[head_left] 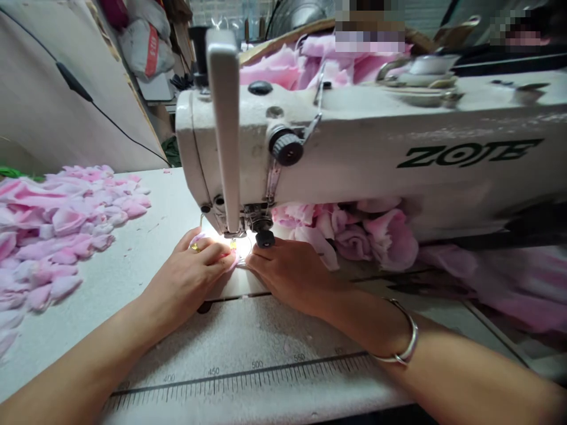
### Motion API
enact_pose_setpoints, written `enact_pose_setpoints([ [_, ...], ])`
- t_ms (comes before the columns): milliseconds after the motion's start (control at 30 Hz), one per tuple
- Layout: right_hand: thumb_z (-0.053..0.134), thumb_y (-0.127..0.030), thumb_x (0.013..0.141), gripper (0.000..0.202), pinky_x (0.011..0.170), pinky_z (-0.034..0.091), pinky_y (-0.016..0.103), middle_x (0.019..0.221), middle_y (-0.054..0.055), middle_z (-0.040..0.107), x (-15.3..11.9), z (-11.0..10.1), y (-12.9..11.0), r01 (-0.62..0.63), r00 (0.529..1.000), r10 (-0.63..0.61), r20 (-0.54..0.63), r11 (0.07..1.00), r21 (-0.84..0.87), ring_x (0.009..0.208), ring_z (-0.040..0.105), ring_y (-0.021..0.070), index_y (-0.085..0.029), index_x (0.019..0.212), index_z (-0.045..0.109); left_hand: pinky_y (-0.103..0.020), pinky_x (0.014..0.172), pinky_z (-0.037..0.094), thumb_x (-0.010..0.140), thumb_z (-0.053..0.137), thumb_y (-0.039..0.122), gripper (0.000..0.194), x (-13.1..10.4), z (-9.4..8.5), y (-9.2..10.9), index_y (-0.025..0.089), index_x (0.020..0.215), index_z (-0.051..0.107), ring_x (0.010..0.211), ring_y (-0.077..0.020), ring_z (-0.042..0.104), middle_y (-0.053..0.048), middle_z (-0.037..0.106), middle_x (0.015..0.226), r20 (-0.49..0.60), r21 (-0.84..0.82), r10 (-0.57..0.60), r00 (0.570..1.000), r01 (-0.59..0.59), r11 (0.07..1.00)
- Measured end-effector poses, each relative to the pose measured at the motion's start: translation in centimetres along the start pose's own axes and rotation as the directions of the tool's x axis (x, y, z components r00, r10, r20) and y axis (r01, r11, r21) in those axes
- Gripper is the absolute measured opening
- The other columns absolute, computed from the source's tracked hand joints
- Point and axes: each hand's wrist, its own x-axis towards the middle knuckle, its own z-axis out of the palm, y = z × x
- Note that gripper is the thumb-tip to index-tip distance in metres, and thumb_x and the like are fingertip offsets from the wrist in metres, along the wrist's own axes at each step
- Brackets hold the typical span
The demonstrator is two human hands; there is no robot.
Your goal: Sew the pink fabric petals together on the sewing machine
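A white sewing machine [354,159] spans the upper right, its needle area brightly lit. My left hand [195,268], with a ring on one finger, is closed on a small piece of pink fabric [233,260] just left of the needle. My right hand [287,268] lies right of the needle with its fingers pressed together and pointing at the presser foot; what they hold, if anything, is hidden. Behind my right hand, under the machine arm, gathered pink fabric flowers [390,239] are bunched.
Many pink fabric petals [66,218] cover the left of the white table [155,236]. More pink fabric [283,65] lies behind the machine, and some trails off at the right. A ruler scale [239,375] runs along the front edge.
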Motion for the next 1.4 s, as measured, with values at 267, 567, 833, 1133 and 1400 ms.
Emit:
enact_pose_setpoints([
  [267, 0.059, -0.019, 0.087, 0.010, 0.048, 0.022, 0.033, 0.075, 0.001, 0.059, 0.6, -0.3, 0.2, -0.040, 0.996, 0.042, 0.076, 0.999, -0.029, 0.071, 0.050, 0.0167, -0.022, 0.078, 0.061, -0.050, 0.104, 0.029, 0.096, 0.039, 0.021, 0.025, 0.2, 0.5, -0.2, 0.026, 0.116, 0.055, 0.094, -0.0186, 0.055, -0.002, 0.061, 0.105, -0.015, 0.041, -0.015, 1.000, 0.015, 0.999],
  [567, 0.058, -0.021, 0.088, 0.007, 0.048, 0.021, 0.032, 0.075, 0.001, 0.059, 0.7, 0.1, 0.4, 0.007, 1.000, -0.008, 0.027, 1.000, 0.020, 0.070, 0.049, 0.0170, -0.020, 0.084, 0.062, -0.036, 0.087, 0.043, 0.095, 0.045, 0.020, 0.017, 0.5, 0.4, -1.2, 0.022, 0.102, 0.060, 0.088, -0.0151, 0.056, -0.002, 0.064, 0.098, -0.194, -0.188, -0.003, 0.981, -0.034, 0.982],
  [833, 0.055, -0.018, 0.090, 0.010, 0.050, 0.028, 0.031, 0.077, 0.001, 0.062, 0.4, 0.0, 0.6, 0.054, 0.999, -0.054, 0.004, 0.998, 0.029, 0.076, 0.053, 0.0172, -0.019, 0.085, 0.063, -0.033, 0.081, 0.044, 0.093, 0.049, 0.022, 0.013, 0.4, 0.4, -1.2, 0.021, 0.096, 0.061, 0.088, -0.0163, 0.052, -0.002, 0.063, 0.097, -0.165, -0.150, -0.002, 0.986, -0.023, 0.988],
  [1133, 0.055, -0.016, 0.088, 0.011, 0.049, 0.020, 0.031, 0.073, 0.002, 0.060, 0.5, 0.2, 0.9, 0.021, 0.999, -0.021, 0.035, 1.000, -0.013, 0.072, 0.051, 0.0166, -0.020, 0.081, 0.062, -0.035, 0.081, 0.046, 0.097, 0.039, 0.026, 0.025, 0.3, -0.1, -0.7, 0.024, 0.109, 0.060, 0.092, -0.0191, 0.053, -0.003, 0.062, 0.106, -0.014, -0.088, 0.006, 1.000, -0.008, 0.996],
  [1400, 0.050, -0.016, 0.090, 0.014, 0.053, 0.023, 0.030, 0.074, 0.003, 0.059, 1.0, 0.2, 0.9, -0.018, 0.998, 0.020, 0.063, 0.999, -0.039, 0.071, 0.050, 0.0162, -0.019, 0.084, 0.062, -0.037, 0.087, 0.046, 0.097, 0.038, 0.026, 0.027, 0.0, 0.2, -1.0, 0.020, 0.117, 0.055, 0.101, -0.0200, 0.052, -0.007, 0.060, 0.110, 0.001, -0.156, -0.019, 1.000, 0.019, 0.988],
])
